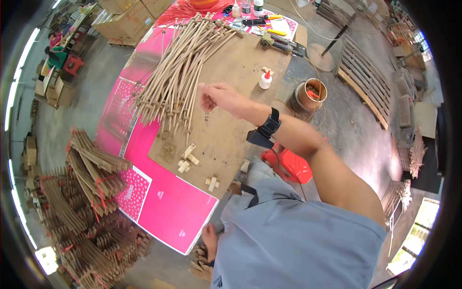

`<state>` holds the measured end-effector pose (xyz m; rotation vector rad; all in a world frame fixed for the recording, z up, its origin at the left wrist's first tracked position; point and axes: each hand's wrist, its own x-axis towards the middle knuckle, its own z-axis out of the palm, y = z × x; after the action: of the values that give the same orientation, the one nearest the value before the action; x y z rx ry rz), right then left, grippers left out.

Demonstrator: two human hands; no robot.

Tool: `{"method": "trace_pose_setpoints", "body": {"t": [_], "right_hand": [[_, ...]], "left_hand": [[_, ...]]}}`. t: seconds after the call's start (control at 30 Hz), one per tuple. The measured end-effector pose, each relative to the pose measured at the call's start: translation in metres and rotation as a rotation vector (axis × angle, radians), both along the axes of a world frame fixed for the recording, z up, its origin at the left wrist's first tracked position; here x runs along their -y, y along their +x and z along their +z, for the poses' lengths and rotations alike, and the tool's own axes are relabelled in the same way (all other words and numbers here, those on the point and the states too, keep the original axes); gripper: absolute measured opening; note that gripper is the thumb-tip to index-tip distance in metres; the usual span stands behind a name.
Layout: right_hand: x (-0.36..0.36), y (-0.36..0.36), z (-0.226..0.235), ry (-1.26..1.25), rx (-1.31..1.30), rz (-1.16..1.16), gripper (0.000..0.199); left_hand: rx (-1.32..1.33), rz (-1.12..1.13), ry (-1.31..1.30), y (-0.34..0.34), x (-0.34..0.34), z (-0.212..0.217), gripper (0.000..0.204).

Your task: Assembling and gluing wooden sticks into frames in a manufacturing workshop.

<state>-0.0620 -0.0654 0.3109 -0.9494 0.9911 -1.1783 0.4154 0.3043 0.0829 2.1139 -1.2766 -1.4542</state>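
My right hand (216, 98), with a black device strapped at the wrist, hovers over the table beside the pile of long thin wooden sticks (180, 67). Its fingers are curled closed, and whatever they may hold is hidden. At the table's near edge, low beside my body, my left hand (210, 238) shows only in part, its fingers unclear. Several short wooden pieces (198, 266) appear just below it; I cannot tell whether it touches them. Small pale wooden blocks (187, 157) and a cross-shaped wooden piece (212, 183) lie on the brown board (231, 130).
A white glue bottle with a red cap (265, 81) and a power tool (276, 44) occupy the table's right side. Beyond the edge stand a bucket (304, 98) and a red object (291, 164). Tied wooden slats (96, 166) crowd the left; a pallet (365, 74) lies right.
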Motion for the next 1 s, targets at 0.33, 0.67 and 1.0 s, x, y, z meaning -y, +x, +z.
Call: {"method": "trace_pose_setpoints", "body": {"t": [0.33,0.67,1.0], "right_hand": [[-0.017,0.051,-0.077,0.548,0.411,-0.333,0.029],[-0.075,0.019,-0.113,0.197,-0.252,-0.425,0.029],[-0.083,-0.005,-0.059,-0.636,-1.348,-0.003,0.019]], "left_hand": [[-0.710,-0.721,-0.014,-0.282,0.204,0.204,0.049],[-0.906,-0.498,0.325,-0.320,0.183,0.205,0.066],[-0.934,-0.511,0.452,-0.344,0.192,0.200,0.061]]}}
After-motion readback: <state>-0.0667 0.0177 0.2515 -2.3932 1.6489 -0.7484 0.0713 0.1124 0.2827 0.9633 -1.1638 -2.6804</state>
